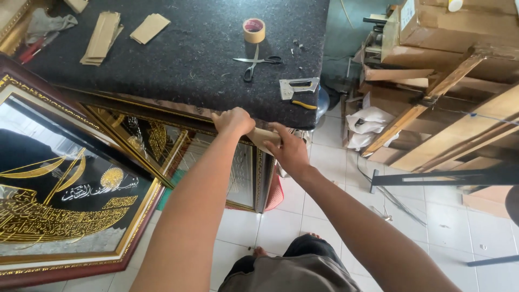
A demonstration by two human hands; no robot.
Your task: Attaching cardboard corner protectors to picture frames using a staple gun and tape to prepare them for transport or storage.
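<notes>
My left hand (233, 120) is closed over the top corner of a gold-and-brown picture frame (162, 143) that leans against the table edge. My right hand (289, 151) presses a tan cardboard corner piece (261, 137) onto that same corner, fingers wrapped around it. The frame's glass face shows gold ornament on black. A larger framed panel (65, 189) with gold script and a boat shape stands at the left, closer to me.
On the dark felt table (178, 59) lie a tape roll (253, 30), scissors (254, 64), a staple gun (298, 89) and folded cardboard pieces (102, 35). Cardboard boxes and wooden slats (448, 81) are stacked at the right. White floor tiles lie below.
</notes>
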